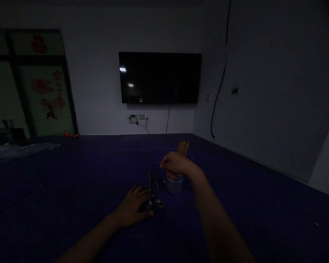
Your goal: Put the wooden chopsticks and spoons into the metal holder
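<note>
A small grey holder cup [174, 185] stands on the dark blue floor mat [71, 190], with several wooden chopsticks [182, 148] sticking up out of it. My right hand [175, 164] hovers over the cup with its fingers closed around the chopsticks. Two metal spoons [155, 197] lie on the mat just left of the cup. My left hand [134, 208] rests flat on the mat beside the spoons, fingers stretched out, its fingertips touching the nearer spoon's bowl.
The room is dim. A black television [160, 77] hangs on the far wall above a socket strip [138, 117] with cables. A glass door with red paper cuttings [46, 91] is at the left, with clear plastic sheeting [16, 149] on the floor.
</note>
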The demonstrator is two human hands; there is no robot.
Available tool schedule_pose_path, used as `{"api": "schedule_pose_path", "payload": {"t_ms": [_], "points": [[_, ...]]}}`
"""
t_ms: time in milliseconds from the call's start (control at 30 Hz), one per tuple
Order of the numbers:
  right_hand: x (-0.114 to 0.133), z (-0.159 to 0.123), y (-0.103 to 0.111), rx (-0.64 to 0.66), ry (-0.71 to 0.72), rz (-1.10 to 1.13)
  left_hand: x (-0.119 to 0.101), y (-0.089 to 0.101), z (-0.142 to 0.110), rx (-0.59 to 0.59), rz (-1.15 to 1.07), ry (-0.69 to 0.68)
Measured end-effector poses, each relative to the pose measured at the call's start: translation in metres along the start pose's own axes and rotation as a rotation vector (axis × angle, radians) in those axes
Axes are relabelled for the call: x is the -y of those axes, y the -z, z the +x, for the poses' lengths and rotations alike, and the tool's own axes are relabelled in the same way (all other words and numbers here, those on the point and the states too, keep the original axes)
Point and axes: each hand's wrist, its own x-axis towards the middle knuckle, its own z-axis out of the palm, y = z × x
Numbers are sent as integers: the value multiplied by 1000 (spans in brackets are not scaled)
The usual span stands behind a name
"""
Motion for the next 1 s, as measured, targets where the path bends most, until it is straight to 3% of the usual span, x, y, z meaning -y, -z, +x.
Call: {"api": "schedule_pose_path", "payload": {"t_ms": [233, 633, 1000], "points": [[-8, -1, 7, -57, -67, 34, 2, 0, 1, 35, -15, -14], [-11, 5, 2, -15, 0, 38, 0, -1, 1, -67, 91, -109], [-20, 5, 6, -141, -69, 56, 5, -5, 1, -145, 170, -33]]}}
